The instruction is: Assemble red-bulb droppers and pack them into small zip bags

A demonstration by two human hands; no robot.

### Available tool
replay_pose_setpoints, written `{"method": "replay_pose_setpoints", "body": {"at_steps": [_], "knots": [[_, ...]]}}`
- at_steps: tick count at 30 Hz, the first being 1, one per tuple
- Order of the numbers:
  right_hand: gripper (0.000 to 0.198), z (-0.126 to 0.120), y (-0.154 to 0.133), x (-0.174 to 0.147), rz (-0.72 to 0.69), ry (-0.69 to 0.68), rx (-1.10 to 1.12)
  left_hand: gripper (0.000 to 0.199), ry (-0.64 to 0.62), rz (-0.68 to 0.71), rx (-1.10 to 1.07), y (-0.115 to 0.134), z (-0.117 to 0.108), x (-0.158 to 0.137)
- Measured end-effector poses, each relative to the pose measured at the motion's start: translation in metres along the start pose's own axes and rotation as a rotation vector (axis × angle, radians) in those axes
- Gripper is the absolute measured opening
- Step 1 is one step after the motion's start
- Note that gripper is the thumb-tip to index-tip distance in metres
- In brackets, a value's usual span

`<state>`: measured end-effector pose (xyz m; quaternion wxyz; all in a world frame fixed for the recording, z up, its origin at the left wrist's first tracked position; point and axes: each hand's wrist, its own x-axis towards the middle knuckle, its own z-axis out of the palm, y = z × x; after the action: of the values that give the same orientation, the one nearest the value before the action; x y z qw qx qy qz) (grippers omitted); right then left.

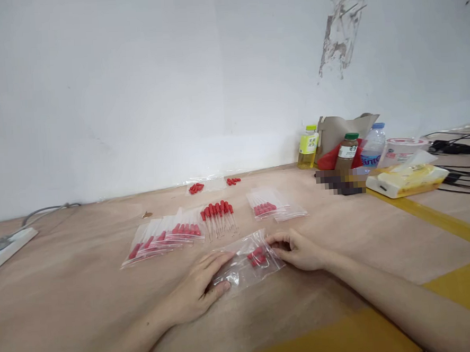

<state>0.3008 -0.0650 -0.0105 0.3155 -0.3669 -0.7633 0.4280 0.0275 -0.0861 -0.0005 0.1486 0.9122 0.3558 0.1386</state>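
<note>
A clear zip bag (241, 274) with several small red pieces (258, 256) inside lies between my hands. My right hand (299, 249) pinches the bag's zip edge at its right end. At the opposite end my left hand (205, 286) rests with fingers stretched along the bag's border and thumb apart, touching the plastic. Just beyond lies a row of red-handled tools (217, 211) with thin metal shafts, their tips too fine to make out. Left of them, filled zip bags (163, 236) overlap in a fan. Another filled bag (264, 203) lies to the right, partly over a flat bag (291, 212).
Loose red pieces (196, 188) and a smaller group (233, 181) lie near the wall. Back right stand a yellow-capped bottle (307, 147), a green-capped bottle (347, 153) and a tissue pack (408, 180). Black cables (460, 154) trail beyond; a power strip (14, 250) sits far left.
</note>
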Motion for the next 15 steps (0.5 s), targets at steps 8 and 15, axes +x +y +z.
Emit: {"method": "replay_pose_setpoints", "body": {"at_steps": [8,15], "knots": [[0.026,-0.024,0.008,0.005,0.147,0.066,0.147,0.037,-0.036,0.033,0.017,0.001,-0.002,0.001],[0.012,-0.027,0.006,0.069,0.152,0.357,-0.366,0.035,-0.040,0.013,0.001,0.001,-0.002,0.000]]}}
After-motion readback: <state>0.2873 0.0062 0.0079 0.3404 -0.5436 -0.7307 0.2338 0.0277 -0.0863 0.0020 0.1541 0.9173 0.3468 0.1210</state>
